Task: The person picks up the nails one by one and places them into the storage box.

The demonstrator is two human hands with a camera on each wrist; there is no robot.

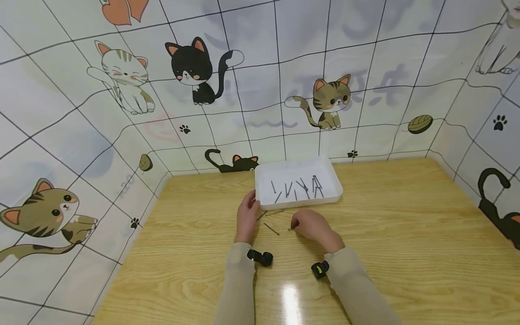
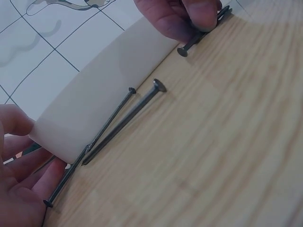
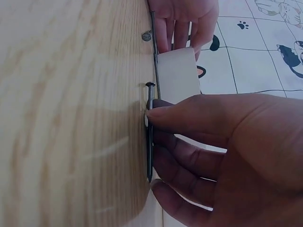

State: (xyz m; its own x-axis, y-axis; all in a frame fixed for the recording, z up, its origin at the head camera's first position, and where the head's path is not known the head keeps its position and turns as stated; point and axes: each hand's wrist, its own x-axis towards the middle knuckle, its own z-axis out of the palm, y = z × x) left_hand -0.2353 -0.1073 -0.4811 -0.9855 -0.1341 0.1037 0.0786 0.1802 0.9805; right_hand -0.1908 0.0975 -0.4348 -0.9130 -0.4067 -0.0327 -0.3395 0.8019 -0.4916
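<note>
The white tray point(image 1: 298, 203) stands at the back of the table with several nails point(image 1: 288, 189) lying in it. My left hand point(image 1: 247, 218) holds its front left corner, thumb and fingers against the wall. My right hand point(image 1: 313, 224) is just in front of the tray and pinches a dark nail point(image 3: 150, 137) between thumb and fingers, low over the wood. Between the hands a loose nail point(image 1: 271, 229) lies on the table. Closer to the tray lie two more, one thin nail point(image 2: 111, 116) along its front wall and another nail point(image 2: 61, 184) beside my left fingers.
The wooden table point(image 1: 406, 253) is bounded at the back and sides by cat-patterned grid walls point(image 1: 260, 90). Each wrist wears a small black camera point(image 1: 260, 257).
</note>
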